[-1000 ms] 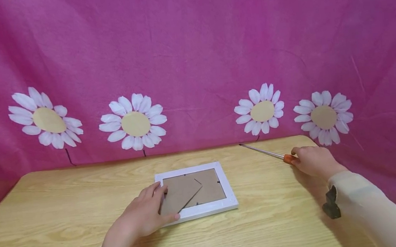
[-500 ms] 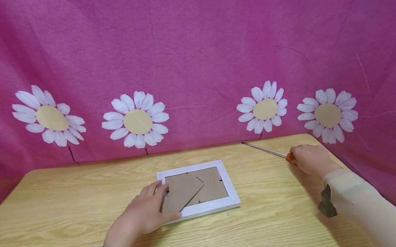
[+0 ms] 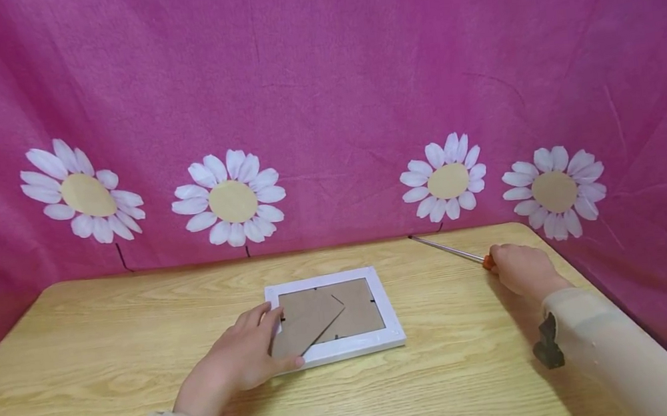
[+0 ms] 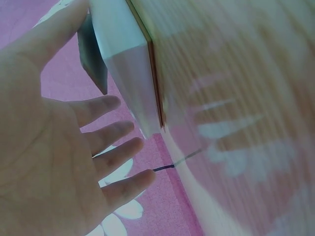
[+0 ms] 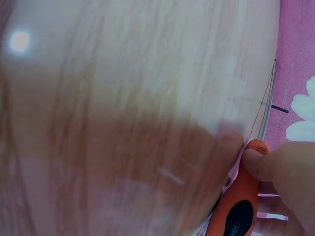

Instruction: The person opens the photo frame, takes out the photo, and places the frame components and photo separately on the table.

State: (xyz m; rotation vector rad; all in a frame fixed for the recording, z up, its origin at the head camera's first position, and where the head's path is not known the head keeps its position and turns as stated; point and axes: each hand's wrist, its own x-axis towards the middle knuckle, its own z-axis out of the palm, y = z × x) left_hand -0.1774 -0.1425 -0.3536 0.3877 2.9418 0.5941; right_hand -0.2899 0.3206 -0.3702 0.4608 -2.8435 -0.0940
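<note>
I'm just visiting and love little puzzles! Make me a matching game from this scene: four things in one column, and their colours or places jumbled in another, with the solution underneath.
Things
1. Screwdriver
2. Picture frame
3. Left hand
4. Backdrop

Colours and places
A. Pink, with white-petalled flowers
B. At the left end of something white
C. Orange handle, held in the right hand
D. White border around a brown backing

Right pairs: 1-C, 2-D, 3-B, 4-A
</note>
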